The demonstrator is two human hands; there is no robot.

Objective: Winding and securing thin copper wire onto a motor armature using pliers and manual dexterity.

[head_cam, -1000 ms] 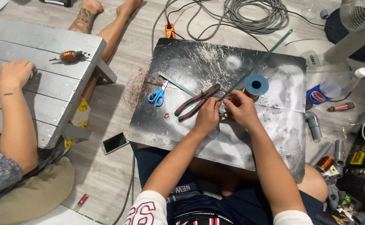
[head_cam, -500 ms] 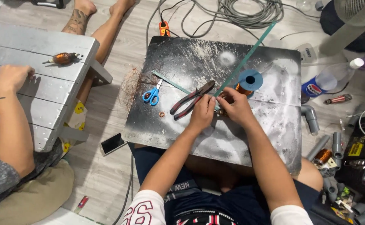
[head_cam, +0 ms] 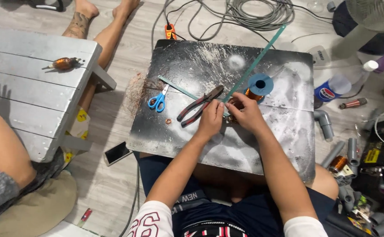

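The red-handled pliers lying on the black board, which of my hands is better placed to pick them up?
Probably the left hand. It sits right beside the red-handled pliers on the black board, almost touching their jaw end. The right hand lies farther over, by the blue spool of copper wire.

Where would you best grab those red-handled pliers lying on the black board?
Probably by the two red handles, coming from the lower left. The pliers lie flat on the black board with handles splayed toward that open side, while their head points up-right, next to the left hand and right hand. The blue scissors lie apart, clear of them.
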